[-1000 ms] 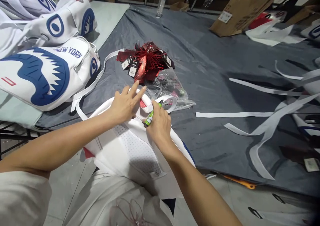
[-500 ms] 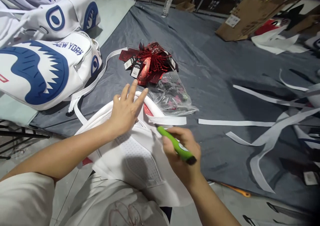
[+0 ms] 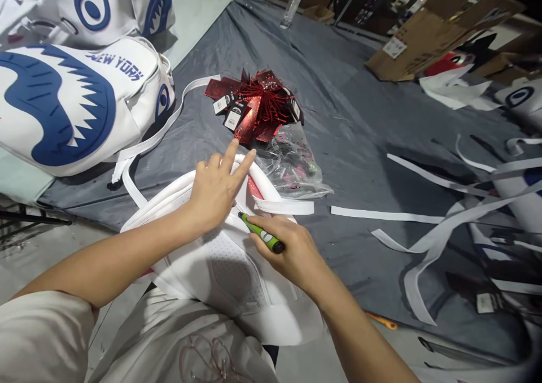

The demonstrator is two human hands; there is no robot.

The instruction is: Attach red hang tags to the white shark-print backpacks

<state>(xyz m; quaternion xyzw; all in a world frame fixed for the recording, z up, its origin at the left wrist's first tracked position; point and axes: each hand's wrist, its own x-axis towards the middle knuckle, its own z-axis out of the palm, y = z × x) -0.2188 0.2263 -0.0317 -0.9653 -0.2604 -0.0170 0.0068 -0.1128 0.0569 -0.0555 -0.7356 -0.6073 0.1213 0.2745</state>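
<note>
A white backpack with a perforated mesh back panel lies face down at the table's near edge. My left hand presses flat on its top, fingers spread over the white padded handle. My right hand grips a slim green tool, its tip touching the backpack just below my left palm. A loose white strap runs off the handle to the right.
Finished white backpacks with blue shark faces are piled at the left. A heap of red hang tags and a clear plastic bag lie beyond the handle. White strap offcuts litter the grey cloth at the right. Cardboard boxes stand behind.
My right hand swung out to the right with the green tool, then came back, and its tip now rests on the backpack. My left hand stayed pressed on the top.
</note>
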